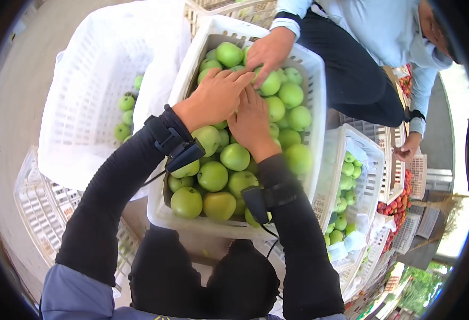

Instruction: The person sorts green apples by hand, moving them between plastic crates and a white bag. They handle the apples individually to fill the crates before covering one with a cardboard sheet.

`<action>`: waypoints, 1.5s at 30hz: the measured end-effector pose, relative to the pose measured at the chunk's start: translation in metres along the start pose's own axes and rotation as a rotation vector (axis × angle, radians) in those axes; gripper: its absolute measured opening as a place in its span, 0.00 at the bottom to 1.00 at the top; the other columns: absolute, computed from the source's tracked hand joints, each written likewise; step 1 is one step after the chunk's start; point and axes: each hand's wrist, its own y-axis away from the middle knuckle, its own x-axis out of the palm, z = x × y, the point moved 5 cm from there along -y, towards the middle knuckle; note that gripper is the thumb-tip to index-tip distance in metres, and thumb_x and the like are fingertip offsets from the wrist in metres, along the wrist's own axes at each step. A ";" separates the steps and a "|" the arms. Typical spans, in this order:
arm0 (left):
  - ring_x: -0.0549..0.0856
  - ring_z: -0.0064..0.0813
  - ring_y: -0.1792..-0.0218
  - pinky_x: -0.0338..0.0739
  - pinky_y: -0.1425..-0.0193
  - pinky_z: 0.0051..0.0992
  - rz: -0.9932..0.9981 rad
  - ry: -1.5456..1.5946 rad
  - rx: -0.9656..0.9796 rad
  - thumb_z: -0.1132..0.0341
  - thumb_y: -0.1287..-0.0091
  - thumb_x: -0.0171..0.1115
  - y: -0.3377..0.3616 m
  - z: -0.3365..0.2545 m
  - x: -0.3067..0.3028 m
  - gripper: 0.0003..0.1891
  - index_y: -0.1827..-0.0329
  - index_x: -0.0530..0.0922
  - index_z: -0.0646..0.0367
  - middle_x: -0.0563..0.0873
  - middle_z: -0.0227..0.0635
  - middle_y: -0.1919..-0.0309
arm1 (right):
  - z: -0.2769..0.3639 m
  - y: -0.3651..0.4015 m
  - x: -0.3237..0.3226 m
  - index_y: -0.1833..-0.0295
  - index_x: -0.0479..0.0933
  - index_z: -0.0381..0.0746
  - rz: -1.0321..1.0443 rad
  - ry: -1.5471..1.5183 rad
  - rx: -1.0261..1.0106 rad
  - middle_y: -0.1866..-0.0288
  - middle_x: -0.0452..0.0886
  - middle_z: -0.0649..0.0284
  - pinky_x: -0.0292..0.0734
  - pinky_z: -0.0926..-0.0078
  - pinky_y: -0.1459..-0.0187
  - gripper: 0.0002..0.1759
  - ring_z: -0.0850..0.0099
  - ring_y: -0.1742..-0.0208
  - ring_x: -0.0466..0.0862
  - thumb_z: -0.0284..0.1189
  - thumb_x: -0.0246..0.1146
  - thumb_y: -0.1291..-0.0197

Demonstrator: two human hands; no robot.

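A white plastic crate (162, 200) in front of me is filled with green apples (235, 157). My left hand (213, 100) lies palm down over the apples near the crate's upper middle, its fingers stretched to the right. Close against it, my right hand (251, 124) rests on the apples with its fingers extended away from me; the left fingertips overlap them. What lies under both palms is hidden. Another person's hand (271, 52) reaches in from the far side and touches an apple (269, 83) just beyond my fingertips.
At left stands a white lined crate (93, 69) with several green apples (127, 102) in it. Another crate (370, 173) of green apples is at right, with red fruit (398, 205) beyond. A person in dark trousers (346, 69) sits at the upper right. Stacked crates (40, 197) stand lower left.
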 end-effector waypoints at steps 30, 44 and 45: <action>0.85 0.48 0.54 0.72 0.40 0.40 0.488 -0.051 -0.279 0.47 0.41 0.65 -0.047 0.044 0.046 0.29 0.45 0.77 0.59 0.87 0.47 0.59 | -0.058 -0.006 -0.104 0.39 0.75 0.40 -0.132 -0.270 -0.099 0.48 0.82 0.54 0.67 0.57 0.39 0.25 0.55 0.45 0.79 0.35 0.65 0.41; 0.79 0.48 0.44 0.63 0.36 0.51 0.310 -0.046 -0.325 0.45 0.34 0.58 -0.013 0.051 0.031 0.29 0.41 0.74 0.60 0.84 0.47 0.55 | -0.073 -0.060 -0.010 0.41 0.76 0.38 0.263 -0.015 0.193 0.56 0.86 0.52 0.62 0.51 0.38 0.27 0.56 0.52 0.84 0.48 0.55 0.34; 0.78 0.47 0.42 0.63 0.36 0.52 0.281 -0.061 -0.276 0.45 0.32 0.56 -0.011 0.048 0.030 0.28 0.40 0.73 0.59 0.83 0.47 0.52 | -0.074 -0.061 -0.005 0.43 0.77 0.38 0.282 0.000 0.222 0.56 0.86 0.52 0.60 0.51 0.37 0.25 0.56 0.52 0.84 0.47 0.55 0.33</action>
